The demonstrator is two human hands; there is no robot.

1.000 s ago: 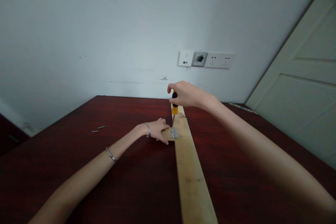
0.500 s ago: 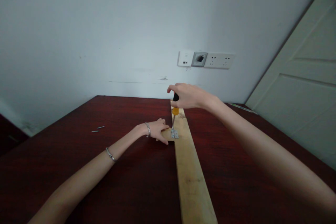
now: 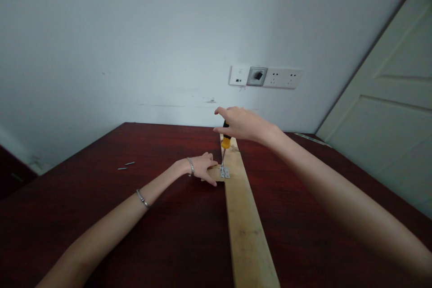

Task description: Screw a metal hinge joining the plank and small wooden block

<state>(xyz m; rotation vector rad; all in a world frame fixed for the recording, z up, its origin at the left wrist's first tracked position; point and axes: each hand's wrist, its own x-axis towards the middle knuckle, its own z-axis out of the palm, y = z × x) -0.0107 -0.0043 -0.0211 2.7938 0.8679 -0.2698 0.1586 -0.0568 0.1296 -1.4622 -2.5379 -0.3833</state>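
My right hand (image 3: pixel 241 123) is over the hinge, around a screwdriver (image 3: pixel 226 143) with a black and yellow handle. Its thumb and forefinger stick out past the handle, and the other fingers are hidden. The shaft slants down to the silver hinge (image 3: pixel 224 172), where the tip meets the left leaf; any screw there is too small to make out. This hinge lies across a long pale plank (image 3: pixel 248 229) and a short wooden piece (image 3: pixel 215 173). Low on the left, my left hand (image 3: pixel 202 166) holds the short piece, its thumb at the near edge and fingers at the far edge.
Two small metal pieces (image 3: pixel 126 166), perhaps screws, lie on the dark red table (image 3: pixel 162 234) at left. A white wall with a row of sockets (image 3: pixel 265 77) stands behind. A pale panelled door (image 3: pixel 388 112) leans into view at right. A thin strip (image 3: pixel 312 139) lies at the back edge.
My right hand's thumb and forefinger have spread apart on the screwdriver, so more of its black handle shows. The left hand, hinge and plank have stayed in place.
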